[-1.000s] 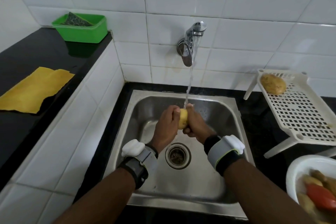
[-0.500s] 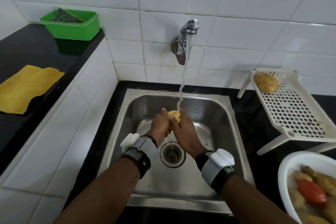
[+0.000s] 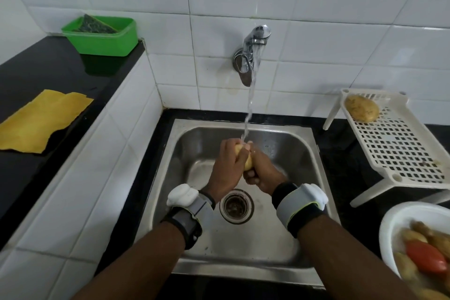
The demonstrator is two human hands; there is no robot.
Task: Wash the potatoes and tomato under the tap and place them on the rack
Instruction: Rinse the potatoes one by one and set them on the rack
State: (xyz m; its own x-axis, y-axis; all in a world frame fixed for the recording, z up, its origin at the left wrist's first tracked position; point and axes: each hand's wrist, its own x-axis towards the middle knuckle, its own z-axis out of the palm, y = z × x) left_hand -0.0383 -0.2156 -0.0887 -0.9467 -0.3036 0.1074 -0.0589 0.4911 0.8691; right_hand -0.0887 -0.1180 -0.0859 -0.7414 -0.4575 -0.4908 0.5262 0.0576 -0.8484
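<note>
Over the steel sink (image 3: 302, 143), my left hand (image 3: 226, 168) and my right hand (image 3: 261, 173) both grip a yellow potato (image 3: 248, 164), mostly hidden between them. Water from the wall tap (image 3: 252, 53) runs onto the potato and my fingers. One washed potato (image 3: 362, 111) lies at the far end of the white rack (image 3: 399, 151) on the right. A white bowl (image 3: 399, 224) at the lower right holds several potatoes and a red tomato (image 3: 425, 257).
The drain (image 3: 236, 206) sits in the sink floor below my wrists. On the raised black counter at the left lie a yellow cloth (image 3: 39, 120) and a green tub (image 3: 102, 35) with a scrub pad. White tiled wall stands behind.
My hands have turned the potato under the stream, the left hand now wrapping over its top. The view has shifted slightly.
</note>
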